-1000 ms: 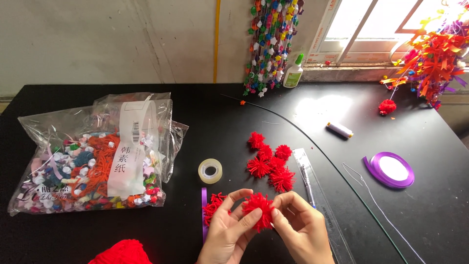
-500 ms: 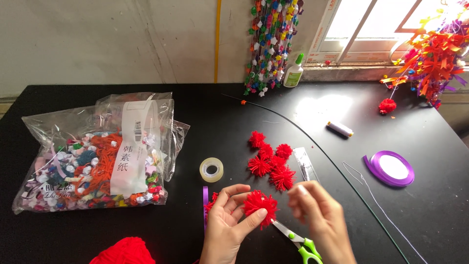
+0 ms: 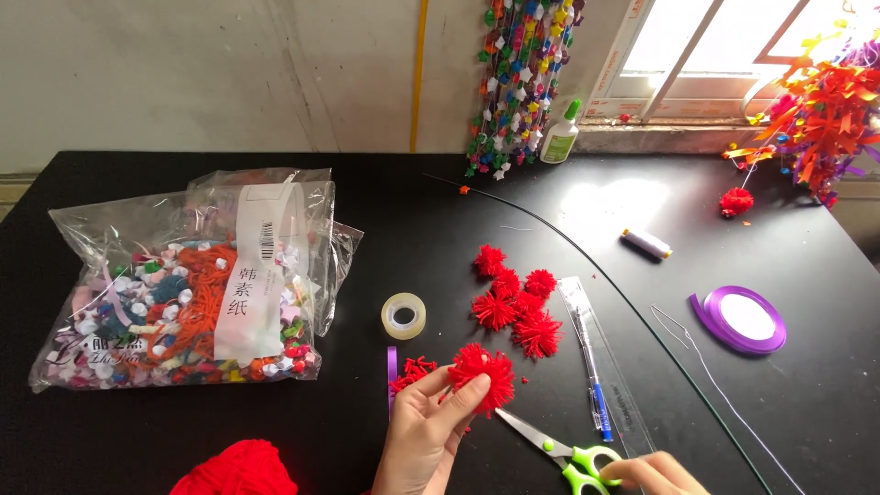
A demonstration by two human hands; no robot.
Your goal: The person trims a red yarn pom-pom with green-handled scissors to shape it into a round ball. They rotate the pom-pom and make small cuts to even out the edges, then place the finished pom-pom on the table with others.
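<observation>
My left hand (image 3: 423,433) pinches a fluffy red yarn pompom (image 3: 484,374) between thumb and fingers, just above the black table (image 3: 807,266). My right hand (image 3: 653,473) is low at the bottom right, fingers on the green handles of a pair of scissors (image 3: 557,445) that lies on the table with its blades pointing toward the pompom. Several finished red pompoms (image 3: 515,302) are clustered just beyond. Loose red yarn scraps (image 3: 412,370) lie by my left hand.
A clear bag of colourful bits (image 3: 188,284) lies at left, a tape roll (image 3: 403,315) mid-table, a red yarn ball (image 3: 236,467) at the bottom edge. A pen in a clear sleeve (image 3: 591,353), purple ribbon spool (image 3: 739,319), thread spool (image 3: 646,243), glue bottle (image 3: 560,134) and long wire (image 3: 632,302) are to the right.
My right hand let go of the pompom and moved down right to the scissors. My left hand kept the pompom and turned it slightly.
</observation>
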